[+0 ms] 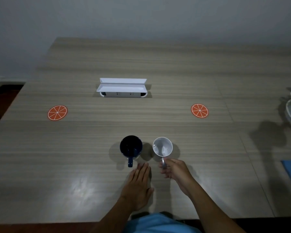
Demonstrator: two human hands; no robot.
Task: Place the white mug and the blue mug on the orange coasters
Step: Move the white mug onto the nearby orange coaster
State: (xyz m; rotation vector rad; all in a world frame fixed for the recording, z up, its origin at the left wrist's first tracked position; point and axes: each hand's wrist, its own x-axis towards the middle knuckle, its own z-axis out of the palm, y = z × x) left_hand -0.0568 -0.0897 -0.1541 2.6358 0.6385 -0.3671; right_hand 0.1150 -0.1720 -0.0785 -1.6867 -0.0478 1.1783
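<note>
Head view: wide table (158, 68), both orange coasters (57, 112) well apart from the mugs. Right hand (174, 170) pinches the white mug (162, 147) handle; a thin grip could tip it. Left hand (139, 184) lies flat, fingers together, just beside the blue mug (131, 147) handle.

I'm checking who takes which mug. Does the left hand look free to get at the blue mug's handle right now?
Probably yes. The left hand lies flat on the table just right of the blue mug, whose handle points toward the person. Nothing lies between them. The right hand is busy at the white mug.
</note>
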